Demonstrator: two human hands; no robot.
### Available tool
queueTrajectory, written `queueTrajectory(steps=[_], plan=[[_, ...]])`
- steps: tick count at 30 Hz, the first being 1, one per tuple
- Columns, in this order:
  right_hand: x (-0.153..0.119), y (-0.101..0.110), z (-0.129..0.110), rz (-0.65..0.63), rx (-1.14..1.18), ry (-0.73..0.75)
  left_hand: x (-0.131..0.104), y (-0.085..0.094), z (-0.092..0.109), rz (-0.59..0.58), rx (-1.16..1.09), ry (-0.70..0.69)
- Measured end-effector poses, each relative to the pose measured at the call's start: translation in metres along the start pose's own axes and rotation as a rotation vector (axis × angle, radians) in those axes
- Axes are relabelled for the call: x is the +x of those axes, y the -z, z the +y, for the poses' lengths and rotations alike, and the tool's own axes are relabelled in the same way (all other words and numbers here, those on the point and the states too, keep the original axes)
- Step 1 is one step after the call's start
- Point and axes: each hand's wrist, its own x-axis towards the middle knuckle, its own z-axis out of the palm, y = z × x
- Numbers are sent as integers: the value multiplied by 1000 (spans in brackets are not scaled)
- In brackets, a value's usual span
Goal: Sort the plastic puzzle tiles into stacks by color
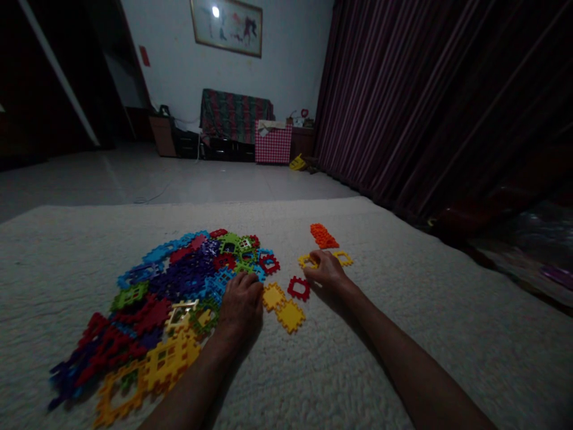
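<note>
My right hand (330, 270) pinches the edge of a yellow square frame piece (304, 261) with notched sides. Another yellow frame piece (344, 258) lies just beyond that hand, and a red frame piece (298, 288) is on the near left of it. My left hand (243, 298) rests at the right edge of a heap of interlocking plastic pieces (183, 275), its fingers curled down. What those fingers hold, if anything, is hidden. Beside them lie two solid yellow squares, one nearer the hand (273, 296) and one closer to me (290, 316).
Orange pieces (323, 236) lie in a row beyond my right hand. Everything sits on a pale quilted cover (403, 334). Past its far edge are a tiled floor (250, 185), a low cabinet with a checked cloth (273, 143), and dark curtains (380, 101) on the right.
</note>
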Motion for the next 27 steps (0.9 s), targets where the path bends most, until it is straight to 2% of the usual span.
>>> queueTrajectory(steps=[5,8,11,16,22,27], plan=[[19,17,47,237,-40,-127,0,-2,-1,12,-19,2],[21,22,72,255,-77,-252,0,-1,-1,11,-26,-1],[19,23,84,228,-96,-294,0,0,1,17,-14,3],[21,22,88,224,-144,-291,0,0,2,26,-8,8],[18,20,83,135,-158,-299,0,1,2,21,-21,17],[15,20,79,134,-140,-310,0,1,3,21,-15,9]])
